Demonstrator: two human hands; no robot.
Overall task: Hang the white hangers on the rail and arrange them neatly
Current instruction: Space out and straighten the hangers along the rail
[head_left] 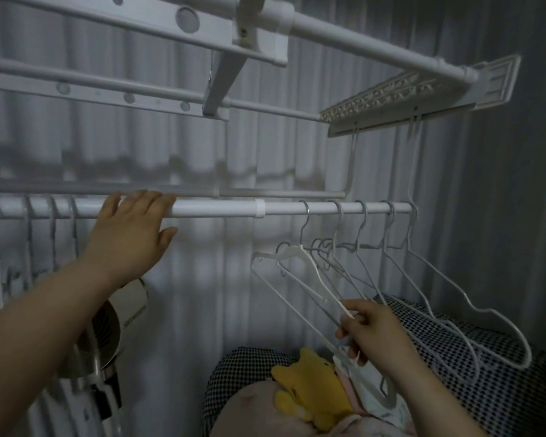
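White hangers [356, 247] on rail [221, 208] above my right hand [372, 332], which pinches their lower bars, my left hand [133, 228] resting straight-fingered on rail

Two hands [130, 234] and five hangers [297, 249] hooked at right.

Dim, grey, soft, wide-angle bowing.

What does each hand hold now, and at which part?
The right hand pinches a white hanger at its lower arm end. The left hand holds nothing; it rests on the rail.
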